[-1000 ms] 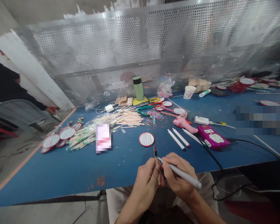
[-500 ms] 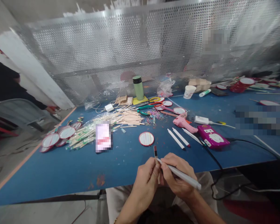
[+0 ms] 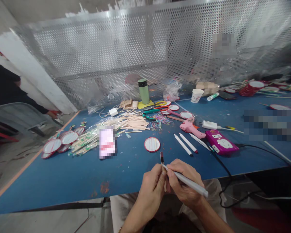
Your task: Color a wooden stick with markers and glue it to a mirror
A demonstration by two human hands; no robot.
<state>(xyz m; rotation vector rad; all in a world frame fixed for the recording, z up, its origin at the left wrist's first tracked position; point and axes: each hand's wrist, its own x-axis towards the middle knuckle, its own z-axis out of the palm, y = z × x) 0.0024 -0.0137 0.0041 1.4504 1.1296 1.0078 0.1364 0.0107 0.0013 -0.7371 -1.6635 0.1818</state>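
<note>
The left hand (image 3: 151, 186) has its thumb and fingers pinched around a flat wooden stick (image 3: 162, 157), whose dark-banded tip points away beyond the knuckles. Just to its right, the right hand (image 3: 185, 181) grips a white marker (image 3: 192, 185) like a pen, its nib at the stick just below the bands; whether it touches is too small to tell. If the pinch loosened or the marker slipped, the ink could smear the bands or mark the left fingers. Just beyond the hands on the blue worktop (image 3: 75, 181) lies a red-rimmed disc (image 3: 152, 144); beyond the right hand lie more markers (image 3: 183, 144), where a careless reach could roll them, then a pink glue gun (image 3: 195, 129).
</note>
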